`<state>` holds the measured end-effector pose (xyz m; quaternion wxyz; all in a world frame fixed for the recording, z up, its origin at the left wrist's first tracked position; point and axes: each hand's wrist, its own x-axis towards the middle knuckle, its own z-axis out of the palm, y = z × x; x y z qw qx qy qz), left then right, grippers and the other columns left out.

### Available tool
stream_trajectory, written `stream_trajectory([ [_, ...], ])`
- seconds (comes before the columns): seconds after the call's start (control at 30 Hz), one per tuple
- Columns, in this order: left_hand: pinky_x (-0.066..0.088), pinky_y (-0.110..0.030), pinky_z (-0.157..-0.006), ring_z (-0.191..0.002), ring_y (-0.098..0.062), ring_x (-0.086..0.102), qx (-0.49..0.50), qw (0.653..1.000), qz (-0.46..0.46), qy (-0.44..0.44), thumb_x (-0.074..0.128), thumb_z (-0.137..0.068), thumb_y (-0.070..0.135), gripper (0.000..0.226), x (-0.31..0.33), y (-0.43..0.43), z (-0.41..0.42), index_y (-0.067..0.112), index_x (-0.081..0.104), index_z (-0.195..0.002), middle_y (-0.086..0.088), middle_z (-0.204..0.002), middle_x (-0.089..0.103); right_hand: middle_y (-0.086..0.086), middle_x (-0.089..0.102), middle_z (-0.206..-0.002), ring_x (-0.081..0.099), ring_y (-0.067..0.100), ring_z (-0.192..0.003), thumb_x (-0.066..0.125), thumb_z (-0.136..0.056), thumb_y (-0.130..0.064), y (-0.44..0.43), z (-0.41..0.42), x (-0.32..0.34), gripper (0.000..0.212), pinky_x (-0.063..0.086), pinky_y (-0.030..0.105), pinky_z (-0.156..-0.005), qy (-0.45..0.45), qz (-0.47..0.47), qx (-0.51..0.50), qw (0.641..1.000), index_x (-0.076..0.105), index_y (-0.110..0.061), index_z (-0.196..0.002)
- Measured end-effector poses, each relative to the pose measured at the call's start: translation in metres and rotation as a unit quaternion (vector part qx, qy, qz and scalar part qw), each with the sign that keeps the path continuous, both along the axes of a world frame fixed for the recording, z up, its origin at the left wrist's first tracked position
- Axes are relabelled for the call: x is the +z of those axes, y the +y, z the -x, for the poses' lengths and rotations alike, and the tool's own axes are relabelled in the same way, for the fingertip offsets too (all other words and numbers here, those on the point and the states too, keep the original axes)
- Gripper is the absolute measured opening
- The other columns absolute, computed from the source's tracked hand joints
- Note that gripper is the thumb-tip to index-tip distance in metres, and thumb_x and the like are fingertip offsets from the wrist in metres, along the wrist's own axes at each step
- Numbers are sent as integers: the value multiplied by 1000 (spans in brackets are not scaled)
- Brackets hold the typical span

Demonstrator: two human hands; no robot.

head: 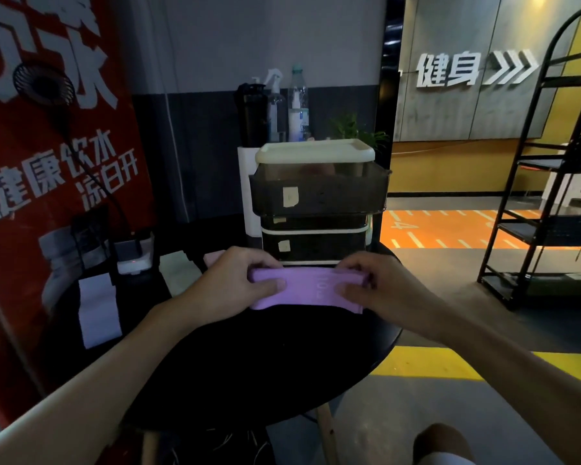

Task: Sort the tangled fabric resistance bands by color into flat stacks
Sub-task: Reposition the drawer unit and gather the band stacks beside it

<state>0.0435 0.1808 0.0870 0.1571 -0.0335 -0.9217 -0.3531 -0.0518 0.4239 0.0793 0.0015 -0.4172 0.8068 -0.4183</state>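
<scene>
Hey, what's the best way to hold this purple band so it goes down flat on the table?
Take the purple band at its two short ends, one from each side, thumbs on the near face, as the left hand and right hand pinch it now. It is a wide, limp strip held crosswise, so end grips should keep it flat.

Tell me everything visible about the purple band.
The purple band is a flat, wide strip of soft-looking fabric with faint pale print near its middle, too blurred to read. The left hand pinches its left end, the right hand its right end, thumbs on top. It lies level over the black table; contact with it is unclear.
</scene>
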Motion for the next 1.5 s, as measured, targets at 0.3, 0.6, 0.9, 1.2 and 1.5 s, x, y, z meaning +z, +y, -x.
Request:
stream_trajectory([
  [0.3, 48, -11, -64, -71, 2, 63, -4, 983, 62, 171, 77, -85, 19, 10, 121, 9, 18, 23, 74, -92, 9, -84, 71, 0, 65, -84, 58, 4, -66, 72, -85, -10, 3, 24, 117, 13, 50, 18, -57, 104, 118, -12, 987, 69, -16, -96],
  [0.6, 45, -13, -67, -70, 4, 61, 16, 983, 128, 131, 78, -83, 13, 9, 155, -5, 95, 16, 76, -91, 9, -83, 70, 3, 67, -80, 62, 10, -56, 75, -82, -14, -20, 86, 153, 12, 52, 28, -52, 106, 49, -73, 990, 68, -18, -91],
  [0.9, 53, -21, -71, -73, 1, 65, -9, 984, 170, 44, 82, -78, 18, 11, 140, -21, 125, 20, 79, -88, 8, -89, 76, -20, 65, -92, 49, 16, -109, 75, -78, -42, -32, 123, 136, 11, 29, 47, -102, 154, -101, -141, 973, 65, -44, -75],
  [1.2, 52, -21, -71, -75, 2, 64, -11, 980, 196, 43, 84, -76, 25, 11, 137, -22, 127, 27, 72, -76, 8, -89, 74, -20, 62, -95, 41, 16, -112, 75, -76, -46, -33, 123, 138, 10, 23, 40, -90, 172, -132, -156, 964, 66, -45, -81],
  [1.5, 32, -35, -114, -134, -7, 36, -5, 980, 196, 34, 75, -76, 61, 73, 148, -21, 105, 36, 48, -139, 15, -145, 39, -6, 33, -148, 36, 20, -129, 70, -48, -84, -18, 116, 141, 102, 40, 47, -107, 54, -106, -30, 992, 36, -50, -139],
])
